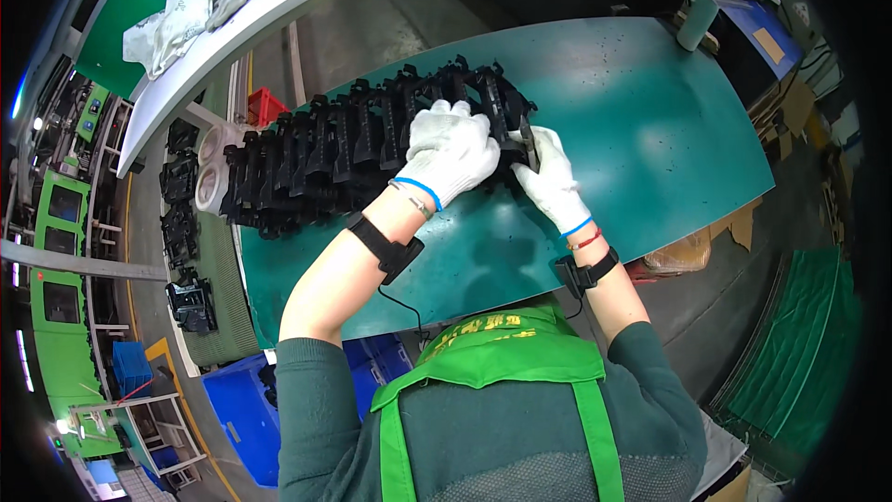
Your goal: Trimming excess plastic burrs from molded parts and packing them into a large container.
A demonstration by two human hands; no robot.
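A long row of black moulded plastic parts (344, 135) stands packed side by side on the green tabletop (641, 121). My left hand (452, 151), in a white knit glove, has its fingers curled down over a black part near the row's right end. At that same end is my right hand (550, 178), also gloved, closed round a slim dark tool (529, 142) whose tip points up beside the last part. The tool's exact kind cannot be made out. Fingertips of the left hand are hidden behind its knuckles.
Rolls of white tape (212, 184) stand left of the row. More black parts (189, 302) lie on a conveyor belt (223, 316) at the left. A white shelf (269, 14) arches over the far side, and a green cylinder (697, 22) stands at the table's far right corner.
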